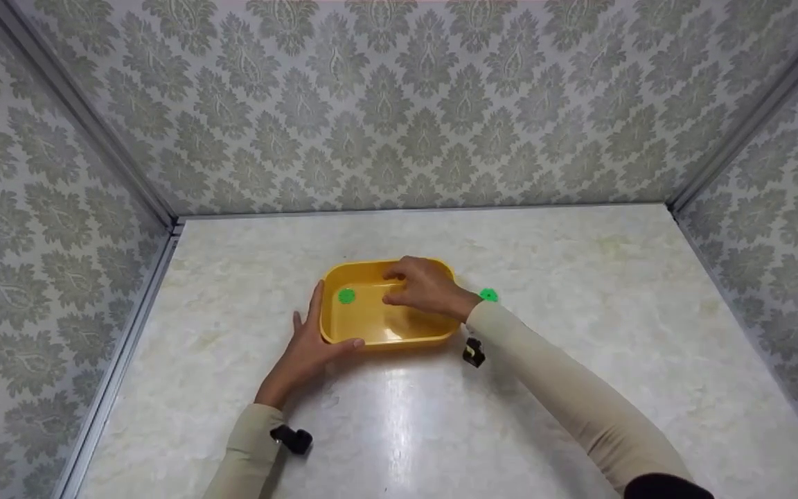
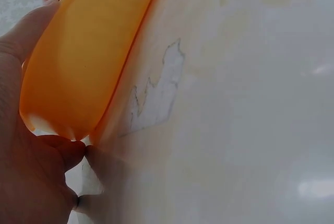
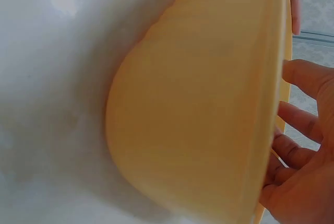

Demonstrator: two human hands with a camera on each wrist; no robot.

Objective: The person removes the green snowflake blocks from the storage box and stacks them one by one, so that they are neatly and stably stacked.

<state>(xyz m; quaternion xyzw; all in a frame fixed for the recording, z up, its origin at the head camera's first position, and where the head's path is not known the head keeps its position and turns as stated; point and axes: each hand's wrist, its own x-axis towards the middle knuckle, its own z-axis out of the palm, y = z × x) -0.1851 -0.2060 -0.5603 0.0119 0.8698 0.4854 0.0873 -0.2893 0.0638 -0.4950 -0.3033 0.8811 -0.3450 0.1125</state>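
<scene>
A yellow plastic basin (image 1: 371, 326) with rounded corners sits on the table. My left hand (image 1: 309, 346) holds its left front corner, thumb along the front rim and fingers against the left wall. In the left wrist view, the left hand (image 2: 31, 145) cups the basin's (image 2: 83, 51) corner. Over the basin reaches my right hand (image 1: 427, 287), thumb and fingers bent and apart, with nothing visible between them. The right wrist view has the right hand (image 3: 308, 145) behind the basin's (image 3: 198, 104) rim. A small green disc (image 1: 347, 296) with a scalloped edge lies inside the basin, at the left.
Right of the basin, beside my right wrist, lies a second green scalloped piece (image 1: 488, 294) with a dark centre. The pale marbled table (image 1: 579, 277) meets patterned walls (image 1: 385, 104) at the back and sides. A jagged patch (image 2: 159, 96) marks the tabletop.
</scene>
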